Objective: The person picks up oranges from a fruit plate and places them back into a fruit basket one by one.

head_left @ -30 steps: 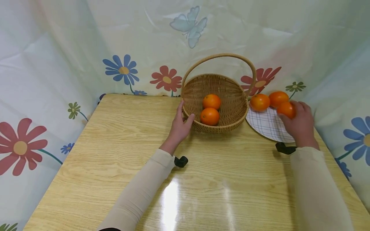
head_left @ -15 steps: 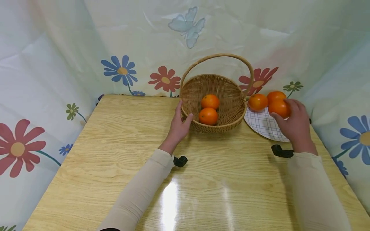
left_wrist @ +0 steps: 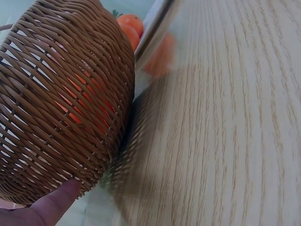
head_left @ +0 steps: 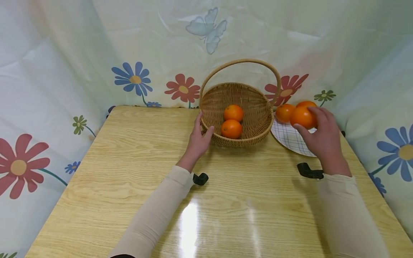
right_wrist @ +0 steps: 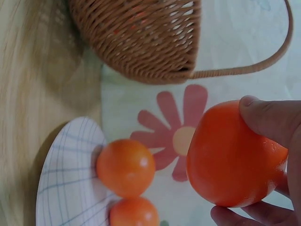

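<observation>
Lifted Hold and Side Brace

Right hand (head_left: 324, 138): thumb on one side, fingers on the opposite side, parted only by the width of the held orange fruit (right_wrist: 230, 157), which they grip. This fruit is raised above the grid-patterned plate (head_left: 292, 140), apart from those resting there. Left hand (head_left: 198, 143): thumb and forefinger extended and spread, touching the left side of the wicker basket (head_left: 248, 142); the remaining fingers are mostly hidden, and their state cannot be confirmed.

Recommended handling, by judgement: keep thumb and fingers opposed across the body of the fruit. The skin looks smooth and glossy, so even, moderate pressure should serve better than a hard squeeze. Maintain the left-hand brace so that the basket does not shift, and allow clearance around the arched handle (head_left: 238, 62).

Inside the basket lie the front fruit (head_left: 231, 129) and, close behind it, the rear fruit (head_left: 233, 113). On the plate, the near-basket fruit (head_left: 284, 113) lies just beside the far fruit (head_left: 306, 103), which the held one partly covers in the head view.

Surface: a pale wood-grain table (head_left: 129, 154), with bright glare toward the wearer. Room: a wrinkled sheet (head_left: 161, 43), printed with flowers and a butterfly, encloses the back and both sides
</observation>
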Demonstrator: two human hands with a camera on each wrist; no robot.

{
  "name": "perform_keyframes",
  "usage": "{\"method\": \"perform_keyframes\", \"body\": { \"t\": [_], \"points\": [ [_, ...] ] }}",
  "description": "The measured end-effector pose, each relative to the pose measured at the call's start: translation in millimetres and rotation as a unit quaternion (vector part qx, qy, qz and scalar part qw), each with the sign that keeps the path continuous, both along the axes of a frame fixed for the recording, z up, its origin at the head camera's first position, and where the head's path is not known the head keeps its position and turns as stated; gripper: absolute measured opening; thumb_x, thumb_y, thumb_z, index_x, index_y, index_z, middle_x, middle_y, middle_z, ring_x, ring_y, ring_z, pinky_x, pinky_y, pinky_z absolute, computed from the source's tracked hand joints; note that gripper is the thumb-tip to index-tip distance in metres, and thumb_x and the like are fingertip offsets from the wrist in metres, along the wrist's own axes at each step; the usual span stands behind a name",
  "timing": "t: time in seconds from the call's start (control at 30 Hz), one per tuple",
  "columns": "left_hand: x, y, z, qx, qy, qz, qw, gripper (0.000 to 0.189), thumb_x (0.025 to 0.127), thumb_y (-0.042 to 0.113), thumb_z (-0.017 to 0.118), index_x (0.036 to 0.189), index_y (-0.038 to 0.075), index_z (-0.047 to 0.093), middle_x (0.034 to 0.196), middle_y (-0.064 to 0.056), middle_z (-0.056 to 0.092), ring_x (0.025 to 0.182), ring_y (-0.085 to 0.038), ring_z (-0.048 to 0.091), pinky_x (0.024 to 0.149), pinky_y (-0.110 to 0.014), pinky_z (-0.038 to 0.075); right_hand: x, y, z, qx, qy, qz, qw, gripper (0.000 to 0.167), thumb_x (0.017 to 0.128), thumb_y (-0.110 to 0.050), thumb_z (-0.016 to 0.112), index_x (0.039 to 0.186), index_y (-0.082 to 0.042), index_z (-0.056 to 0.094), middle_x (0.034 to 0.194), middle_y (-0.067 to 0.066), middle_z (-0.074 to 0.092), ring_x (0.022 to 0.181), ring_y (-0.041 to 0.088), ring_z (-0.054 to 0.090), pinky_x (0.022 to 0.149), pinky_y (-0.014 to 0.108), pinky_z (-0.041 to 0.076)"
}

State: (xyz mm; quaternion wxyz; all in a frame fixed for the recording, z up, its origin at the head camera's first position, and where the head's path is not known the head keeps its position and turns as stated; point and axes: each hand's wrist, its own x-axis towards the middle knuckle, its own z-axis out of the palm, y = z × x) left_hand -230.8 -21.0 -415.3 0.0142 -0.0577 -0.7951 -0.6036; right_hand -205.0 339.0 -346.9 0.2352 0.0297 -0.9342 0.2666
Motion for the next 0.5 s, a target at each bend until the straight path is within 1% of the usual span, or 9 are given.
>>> {"method": "perform_keyframes", "body": {
  "t": [0.1, 0.2, 0.4, 0.5],
  "points": [
    [-0.7, -0.4, -0.6, 0.002, -0.001, -0.002, 1.0000, 0.068, 0.100, 0.044, 0.048, 0.154, 0.042, 0.007, 0.160, -0.013, 0.023, 0.138, -0.031, 0.041, 0.108, -0.047, 0.041, 2.1, -5.8, 4.8, -0.005, 0.006, 0.010, 0.9999, 0.065, 0.087, -0.025, 0.073, 0.142, -0.004, 0.045, 0.150, 0.022, 0.037, 0.130, 0.046, 0.038, 0.092, 0.066, 0.043],
    [-1.9, -0.8, -1.4, 0.004, -0.008, -0.003, 1.0000, 0.069, 0.099, 0.047, 0.049, 0.153, 0.043, 0.006, 0.159, -0.015, 0.025, 0.135, -0.033, 0.044, 0.106, -0.048, 0.043, 3.2, -12.3, 9.0, -0.016, 0.001, 0.021, 0.9997, 0.065, 0.088, -0.027, 0.072, 0.144, -0.007, 0.044, 0.151, 0.019, 0.036, 0.130, 0.044, 0.039, 0.091, 0.066, 0.045],
    [-2.8, -0.7, -0.5, 0.008, -0.010, -0.003, 0.9999, 0.070, 0.099, 0.045, 0.049, 0.155, 0.038, 0.007, 0.158, -0.016, 0.027, 0.135, -0.035, 0.045, 0.106, -0.049, 0.043, 3.9, -25.9, 15.3, -0.037, -0.002, 0.044, 0.9983, 0.065, 0.088, -0.026, 0.072, 0.145, -0.013, 0.043, 0.152, 0.016, 0.036, 0.132, 0.041, 0.038, 0.092, 0.066, 0.044],
    [-2.0, -0.2, 0.4, 0.008, -0.010, -0.004, 0.9999, 0.070, 0.099, 0.047, 0.049, 0.155, 0.040, 0.007, 0.158, -0.015, 0.027, 0.135, -0.033, 0.044, 0.107, -0.048, 0.043, 5.4, -32.0, 18.1, -0.036, 0.005, 0.052, 0.9980, 0.065, 0.088, -0.024, 0.072, 0.145, -0.014, 0.044, 0.150, 0.015, 0.038, 0.131, 0.040, 0.039, 0.091, 0.066, 0.045]
  ]
}}
